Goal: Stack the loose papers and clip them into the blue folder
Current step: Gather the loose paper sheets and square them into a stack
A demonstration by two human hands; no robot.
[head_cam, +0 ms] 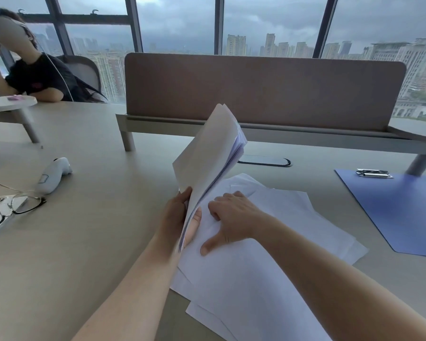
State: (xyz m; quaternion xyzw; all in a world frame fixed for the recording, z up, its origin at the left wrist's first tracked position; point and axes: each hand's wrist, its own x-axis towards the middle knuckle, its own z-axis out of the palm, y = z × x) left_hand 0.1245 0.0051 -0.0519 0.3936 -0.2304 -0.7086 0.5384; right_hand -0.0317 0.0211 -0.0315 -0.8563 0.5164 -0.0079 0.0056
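My left hand [180,217] grips a bundle of white sheets [207,158] by its lower edge, holding it raised and tilted above the desk. Several more loose white papers [276,242] lie spread and overlapping on the desk below. My right hand [231,217] rests on top of them, fingers curled on a sheet and thumb pressed flat. The blue folder [399,212] lies open and flat at the right, with its metal clip [374,173] at the far edge. No paper lies on the folder.
A brown divider screen [263,92] crosses the desk behind the papers, with a cable slot [265,161] before it. At the left lie a white handheld device [53,174], glasses [17,205] and a phone [0,205]. Another person [37,75] sits at the far left.
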